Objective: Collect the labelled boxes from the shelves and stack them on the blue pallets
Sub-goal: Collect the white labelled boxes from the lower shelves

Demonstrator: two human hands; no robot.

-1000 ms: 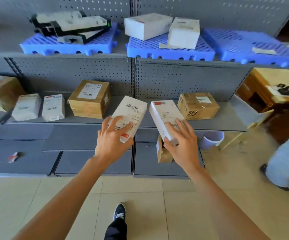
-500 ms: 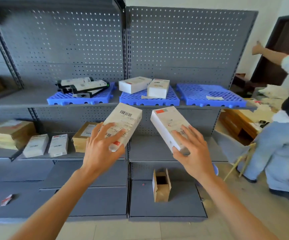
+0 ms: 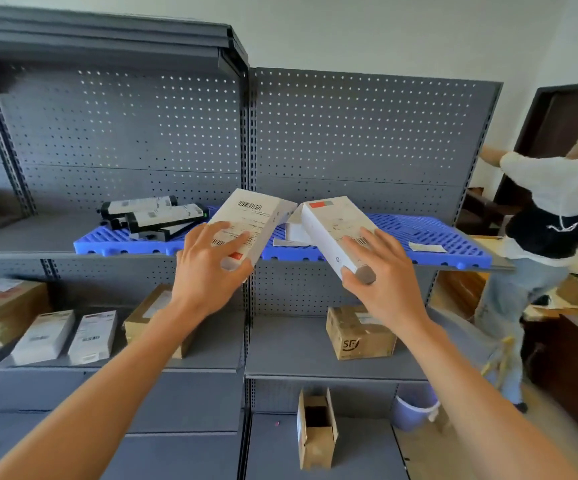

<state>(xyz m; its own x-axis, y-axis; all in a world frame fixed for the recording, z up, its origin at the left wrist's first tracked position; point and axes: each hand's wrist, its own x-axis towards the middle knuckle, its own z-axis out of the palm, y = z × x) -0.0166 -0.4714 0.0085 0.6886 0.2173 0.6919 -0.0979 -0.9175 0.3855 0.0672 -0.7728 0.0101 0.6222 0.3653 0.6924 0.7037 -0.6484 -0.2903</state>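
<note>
My left hand (image 3: 208,271) grips a white labelled box (image 3: 251,220) with barcodes, held up in front of the middle blue pallet. My right hand (image 3: 381,278) grips a second white box (image 3: 332,230) with a red mark at its top, tilted leftward. Both boxes hang at the height of the upper shelf, their far ends nearly touching. Blue pallets (image 3: 429,237) line that shelf; the left pallet (image 3: 121,240) carries black-and-white boxes (image 3: 156,216). The white boxes on the middle pallet are mostly hidden behind my held ones.
On the lower shelf stand two white labelled boxes (image 3: 66,336), brown cartons (image 3: 0,306) and an SF carton (image 3: 360,334). An open small carton (image 3: 315,427) and a lilac bucket (image 3: 415,410) sit near the floor. A person (image 3: 544,237) stands at the right by a door.
Both hands have lifted their white boxes from the lower shelf level up to the blue pallets' shelf. My view has tilted upward. The person at right has stood up.
</note>
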